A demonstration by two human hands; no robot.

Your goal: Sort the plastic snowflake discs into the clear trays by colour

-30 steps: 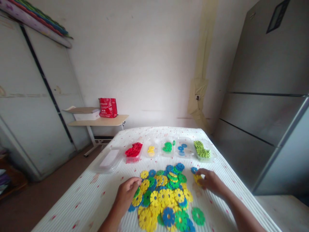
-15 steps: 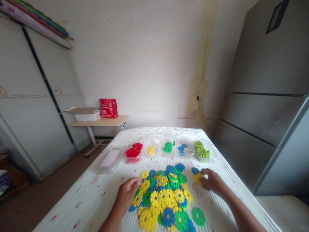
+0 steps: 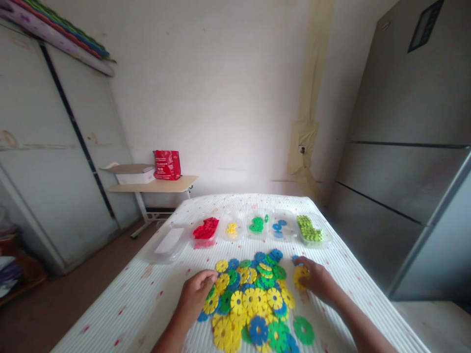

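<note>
A pile of notched plastic snowflake discs [image 3: 250, 299] in yellow, blue and green lies on the table in front of me. At its left edge rests my left hand [image 3: 196, 291], fingers curled together; whether anything is between them is hidden. To the right of the pile, my right hand [image 3: 318, 279] has a yellow snowflake disc [image 3: 300, 275] at its thumb and fingers. Its index finger stretches over a blue snowflake disc [image 3: 295, 258], which is partly covered. A green snowflake disc [image 3: 303, 331] lies apart, nearer to me.
Behind the pile stands a row of clear trays holding red pieces [image 3: 206, 228], small yellow discs [image 3: 231, 229], green discs [image 3: 256, 224], blue discs [image 3: 278, 226] and light green pieces [image 3: 309, 228]. A clear lidded box [image 3: 167, 245] lies at left. A refrigerator [image 3: 401, 147] stands right.
My right hand has shifted slightly left, its index finger now reaching over the blue disc. The yellow disc looks more upright by the fingers. My left hand stays in place.
</note>
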